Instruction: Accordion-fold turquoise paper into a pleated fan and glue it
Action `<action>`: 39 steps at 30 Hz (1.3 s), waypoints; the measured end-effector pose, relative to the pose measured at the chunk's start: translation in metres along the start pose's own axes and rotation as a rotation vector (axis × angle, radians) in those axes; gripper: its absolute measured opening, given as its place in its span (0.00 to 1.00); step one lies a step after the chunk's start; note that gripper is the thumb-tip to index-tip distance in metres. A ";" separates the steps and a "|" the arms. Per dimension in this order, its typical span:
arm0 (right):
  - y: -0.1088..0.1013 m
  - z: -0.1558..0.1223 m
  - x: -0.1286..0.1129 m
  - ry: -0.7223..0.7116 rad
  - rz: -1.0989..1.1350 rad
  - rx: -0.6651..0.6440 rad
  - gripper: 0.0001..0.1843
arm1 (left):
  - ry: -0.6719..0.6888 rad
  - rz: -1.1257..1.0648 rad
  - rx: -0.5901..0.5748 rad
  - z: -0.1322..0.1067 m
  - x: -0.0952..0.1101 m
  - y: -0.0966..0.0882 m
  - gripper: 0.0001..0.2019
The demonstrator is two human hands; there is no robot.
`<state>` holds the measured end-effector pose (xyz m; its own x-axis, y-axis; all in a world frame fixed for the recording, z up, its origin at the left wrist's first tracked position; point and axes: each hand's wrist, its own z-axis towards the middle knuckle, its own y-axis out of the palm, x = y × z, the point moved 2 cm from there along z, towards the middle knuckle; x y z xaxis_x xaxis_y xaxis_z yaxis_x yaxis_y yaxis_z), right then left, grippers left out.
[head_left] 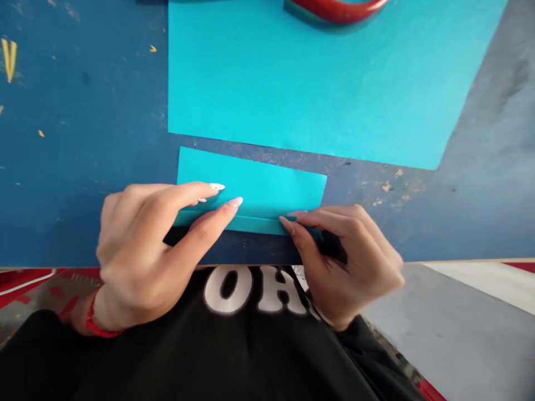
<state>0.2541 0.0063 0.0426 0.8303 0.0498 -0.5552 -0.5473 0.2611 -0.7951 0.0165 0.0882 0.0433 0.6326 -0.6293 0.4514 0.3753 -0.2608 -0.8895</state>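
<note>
A small turquoise paper strip (267, 186) lies on the blue table near its front edge, with a narrow fold along its near side. My left hand (142, 256) rests on the strip's left part, its index and middle fingers stretched flat and pressing the fold down. My right hand (346, 262) pinches the fold's right end between thumb and fingertips. A red band circles my left wrist.
A large turquoise sheet (326, 83) lies just beyond the strip. A red curved object (334, 10) sits on that sheet at the top edge. The worn blue table (75, 139) has yellow paint flecks at the left. Grey floor shows at the right.
</note>
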 end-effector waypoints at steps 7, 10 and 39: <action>0.003 -0.002 -0.003 0.038 0.046 0.069 0.10 | 0.297 0.196 0.208 0.003 0.030 0.006 0.17; 0.004 -0.001 -0.002 0.037 0.066 0.097 0.07 | 0.370 0.225 0.108 0.000 0.028 0.008 0.22; 0.010 -0.003 0.001 0.104 -0.028 0.172 0.10 | 0.360 0.342 -0.076 -0.001 0.043 0.027 0.34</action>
<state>0.2488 0.0066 0.0335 0.8248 -0.0576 -0.5624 -0.4904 0.4220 -0.7625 0.0530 0.0533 0.0391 0.4315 -0.8975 0.0913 0.1285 -0.0390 -0.9909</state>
